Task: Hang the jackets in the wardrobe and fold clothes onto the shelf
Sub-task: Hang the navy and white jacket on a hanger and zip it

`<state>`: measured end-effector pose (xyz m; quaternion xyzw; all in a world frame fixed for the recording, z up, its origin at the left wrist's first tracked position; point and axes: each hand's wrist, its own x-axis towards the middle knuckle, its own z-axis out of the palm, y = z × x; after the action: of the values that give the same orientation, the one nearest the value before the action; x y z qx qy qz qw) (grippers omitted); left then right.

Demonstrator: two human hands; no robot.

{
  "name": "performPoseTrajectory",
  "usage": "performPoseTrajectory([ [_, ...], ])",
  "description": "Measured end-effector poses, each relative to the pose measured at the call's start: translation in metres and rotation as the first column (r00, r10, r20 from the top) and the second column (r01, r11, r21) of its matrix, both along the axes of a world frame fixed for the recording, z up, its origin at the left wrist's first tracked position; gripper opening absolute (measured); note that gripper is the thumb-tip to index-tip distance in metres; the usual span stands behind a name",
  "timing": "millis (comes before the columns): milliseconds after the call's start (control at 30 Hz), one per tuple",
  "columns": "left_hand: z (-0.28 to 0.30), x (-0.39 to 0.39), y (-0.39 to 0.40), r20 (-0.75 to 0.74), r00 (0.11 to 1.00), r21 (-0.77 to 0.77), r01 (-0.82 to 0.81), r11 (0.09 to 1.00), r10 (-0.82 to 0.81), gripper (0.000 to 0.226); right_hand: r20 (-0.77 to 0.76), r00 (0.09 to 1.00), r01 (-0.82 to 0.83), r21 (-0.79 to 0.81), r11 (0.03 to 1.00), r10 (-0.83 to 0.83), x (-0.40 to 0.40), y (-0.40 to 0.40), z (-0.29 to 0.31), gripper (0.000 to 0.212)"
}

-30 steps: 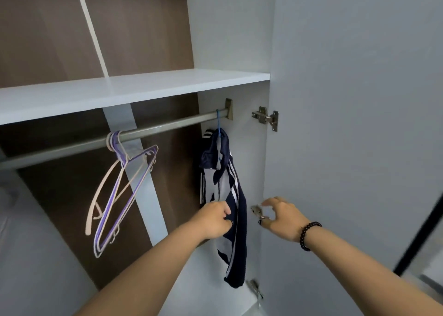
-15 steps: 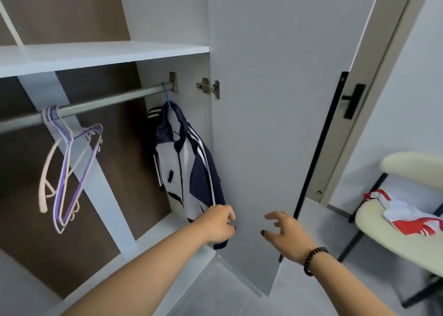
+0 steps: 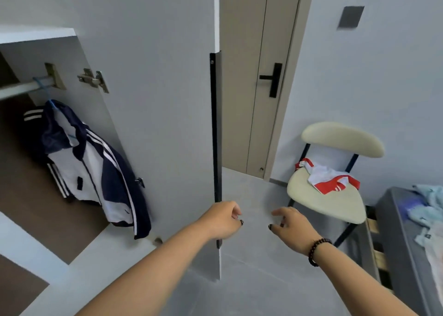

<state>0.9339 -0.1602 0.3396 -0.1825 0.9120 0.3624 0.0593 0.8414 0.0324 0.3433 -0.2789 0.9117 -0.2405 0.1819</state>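
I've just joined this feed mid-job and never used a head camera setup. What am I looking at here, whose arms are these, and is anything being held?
This is one wide-angle camera worn on a person's head, looking forward and down, so the two bare arms are the wearer's own. The left hand is loosely curled in front of the open grey wardrobe door; the right hand, with a dark bead bracelet, reaches forward. Neither holds anything. Inside the wardrobe, a navy and white striped jacket hangs on a blue hanger from the metal rail. A red and white garment lies on the cream padded chair. More clothes lie at the right edge.
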Motion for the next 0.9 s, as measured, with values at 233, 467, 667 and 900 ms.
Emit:
performPoseTrajectory([
  [233,0.001,-0.124,0.087,-0.010,0.999,0.071,0.039,0.997,-0.039,0.024,-0.002,0.997,0.078,-0.006,0.997,-0.078,-0.106,0.099,0.003,0.035],
  [467,-0.002,-0.219,0.151,-0.010,0.995,0.124,0.103,0.987,-0.102,0.028,0.028,0.980,0.198,-0.025,0.980,-0.197,-0.183,0.176,-0.004,0.042],
  [667,-0.019,-0.292,0.171,0.016,0.985,0.112,0.170,0.979,-0.173,0.025,0.084,0.966,0.247,-0.024,0.969,-0.244,-0.237,0.201,-0.022,0.038],
  [900,-0.041,-0.403,0.162,0.062,0.979,0.149,0.186,0.971,-0.197,0.019,0.166,0.933,0.327,-0.027,0.945,-0.318,-0.328,0.204,-0.049,0.036],
])
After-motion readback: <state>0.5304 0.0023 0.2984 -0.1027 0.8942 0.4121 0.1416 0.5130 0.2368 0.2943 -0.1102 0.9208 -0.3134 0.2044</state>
